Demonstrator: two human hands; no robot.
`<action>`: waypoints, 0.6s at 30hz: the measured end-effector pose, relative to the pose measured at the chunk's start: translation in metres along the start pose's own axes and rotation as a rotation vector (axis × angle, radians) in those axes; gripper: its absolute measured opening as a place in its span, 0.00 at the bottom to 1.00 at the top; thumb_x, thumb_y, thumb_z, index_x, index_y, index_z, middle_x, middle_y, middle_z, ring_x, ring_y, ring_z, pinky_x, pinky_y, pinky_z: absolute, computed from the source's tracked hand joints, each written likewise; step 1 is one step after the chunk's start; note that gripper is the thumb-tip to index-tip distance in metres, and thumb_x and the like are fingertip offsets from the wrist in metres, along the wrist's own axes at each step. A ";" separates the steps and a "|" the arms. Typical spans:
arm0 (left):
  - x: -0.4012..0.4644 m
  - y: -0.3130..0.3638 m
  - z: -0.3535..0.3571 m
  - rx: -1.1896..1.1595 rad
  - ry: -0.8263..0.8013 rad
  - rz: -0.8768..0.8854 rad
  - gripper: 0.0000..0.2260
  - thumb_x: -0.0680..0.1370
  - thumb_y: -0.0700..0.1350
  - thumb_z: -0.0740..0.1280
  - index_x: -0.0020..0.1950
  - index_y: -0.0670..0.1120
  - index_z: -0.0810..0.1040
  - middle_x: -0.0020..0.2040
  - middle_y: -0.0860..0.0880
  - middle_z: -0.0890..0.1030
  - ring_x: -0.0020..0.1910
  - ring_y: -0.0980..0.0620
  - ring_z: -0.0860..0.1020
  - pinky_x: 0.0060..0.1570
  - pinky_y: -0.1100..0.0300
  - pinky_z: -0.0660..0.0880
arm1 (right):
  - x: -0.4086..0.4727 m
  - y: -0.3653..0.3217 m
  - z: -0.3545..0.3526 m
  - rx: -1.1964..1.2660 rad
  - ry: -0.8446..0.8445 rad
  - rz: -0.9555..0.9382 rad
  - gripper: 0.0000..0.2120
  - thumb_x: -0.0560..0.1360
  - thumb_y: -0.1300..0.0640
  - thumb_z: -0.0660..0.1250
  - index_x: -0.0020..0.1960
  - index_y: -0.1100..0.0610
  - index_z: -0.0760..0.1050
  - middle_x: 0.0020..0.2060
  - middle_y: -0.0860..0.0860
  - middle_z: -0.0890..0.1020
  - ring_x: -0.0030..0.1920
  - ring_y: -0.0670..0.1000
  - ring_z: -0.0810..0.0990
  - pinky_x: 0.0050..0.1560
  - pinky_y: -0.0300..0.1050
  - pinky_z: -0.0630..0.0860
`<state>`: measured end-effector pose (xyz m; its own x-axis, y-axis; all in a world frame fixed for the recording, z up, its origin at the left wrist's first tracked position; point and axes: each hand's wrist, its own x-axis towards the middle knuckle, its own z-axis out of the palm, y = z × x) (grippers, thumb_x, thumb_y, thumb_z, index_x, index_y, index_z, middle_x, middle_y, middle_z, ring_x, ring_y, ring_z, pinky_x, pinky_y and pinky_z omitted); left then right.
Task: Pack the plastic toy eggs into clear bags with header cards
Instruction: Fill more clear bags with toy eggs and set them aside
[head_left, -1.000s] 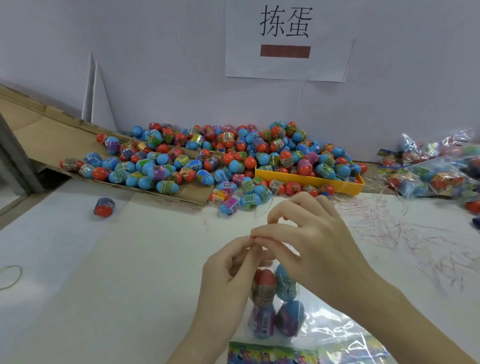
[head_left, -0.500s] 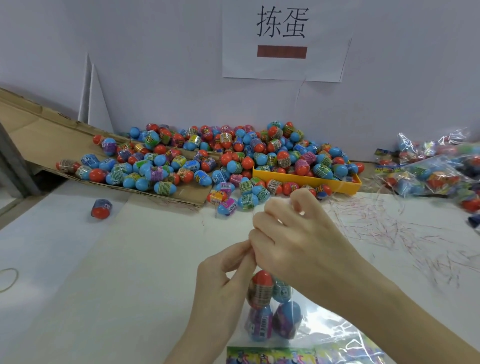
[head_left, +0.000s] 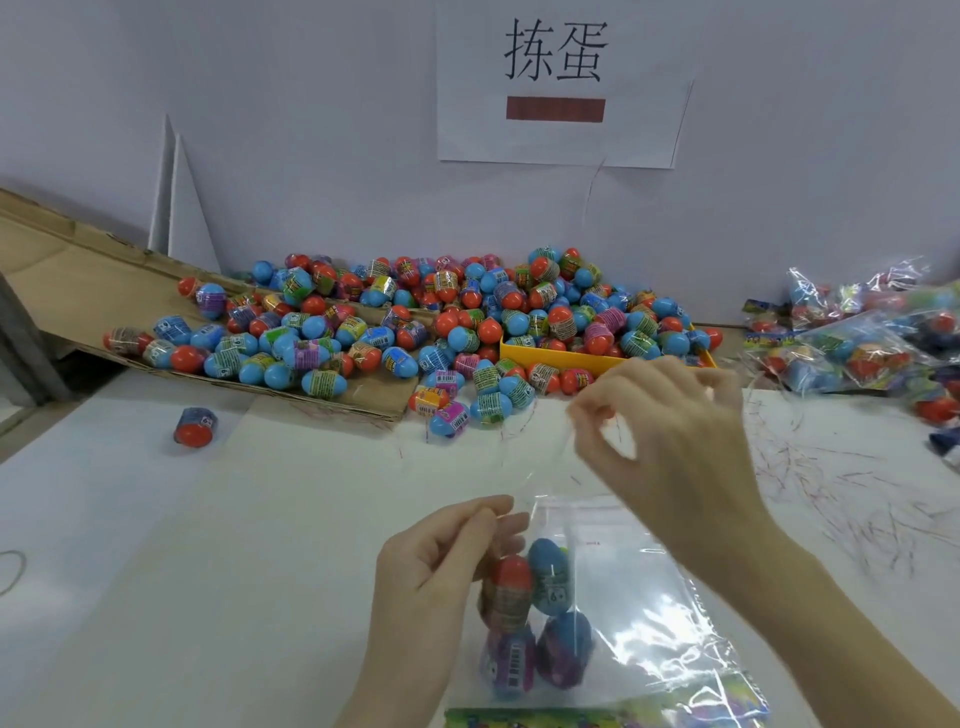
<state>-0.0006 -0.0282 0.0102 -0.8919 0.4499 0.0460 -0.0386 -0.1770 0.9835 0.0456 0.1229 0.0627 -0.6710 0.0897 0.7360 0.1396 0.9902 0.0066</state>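
A clear bag (head_left: 639, 613) lies on the white table in front of me, its colourful header card (head_left: 597, 714) at the near edge. Several toy eggs (head_left: 535, 618) sit inside it, red, blue and purple. My left hand (head_left: 431, 577) pinches the bag's open top edge at its left corner. My right hand (head_left: 670, 441) is raised above and beyond the bag, thumb and forefinger pinching a thin clear strip that runs down to the bag's mouth.
A big heap of loose eggs (head_left: 415, 327) covers a cardboard flap and a yellow tray (head_left: 571, 358) by the wall. One stray egg (head_left: 193, 426) lies at the left. Filled bags (head_left: 862, 338) are piled far right. Thin red strips (head_left: 841, 488) litter the table's right side.
My right hand has lifted up and to the right, away from the left hand, drawing a thin strip off the bag's mouth. The left hand stays pinching the bag.
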 end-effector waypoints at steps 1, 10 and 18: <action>0.000 -0.001 -0.002 -0.014 0.007 -0.016 0.12 0.76 0.34 0.62 0.41 0.45 0.83 0.36 0.47 0.85 0.36 0.50 0.84 0.33 0.67 0.77 | 0.001 0.010 -0.002 0.053 -0.004 0.058 0.09 0.72 0.53 0.61 0.37 0.54 0.78 0.34 0.47 0.80 0.36 0.50 0.76 0.43 0.44 0.57; 0.007 -0.006 -0.009 -0.053 0.030 -0.088 0.11 0.77 0.36 0.61 0.43 0.45 0.82 0.37 0.46 0.85 0.35 0.52 0.84 0.30 0.68 0.76 | -0.013 0.150 -0.021 -0.194 -0.299 0.735 0.12 0.76 0.53 0.64 0.52 0.59 0.80 0.48 0.59 0.80 0.47 0.59 0.76 0.56 0.58 0.68; 0.013 -0.008 -0.009 -0.067 0.011 -0.098 0.11 0.76 0.36 0.61 0.43 0.45 0.82 0.37 0.44 0.85 0.34 0.51 0.83 0.29 0.67 0.76 | 0.001 0.183 -0.063 0.785 -0.669 0.935 0.27 0.69 0.35 0.49 0.61 0.41 0.73 0.30 0.55 0.82 0.21 0.48 0.72 0.23 0.36 0.70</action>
<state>-0.0159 -0.0286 0.0016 -0.8873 0.4583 -0.0521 -0.1557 -0.1913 0.9691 0.1159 0.2972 0.1071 -0.8045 0.5575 -0.2047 0.4334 0.3156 -0.8441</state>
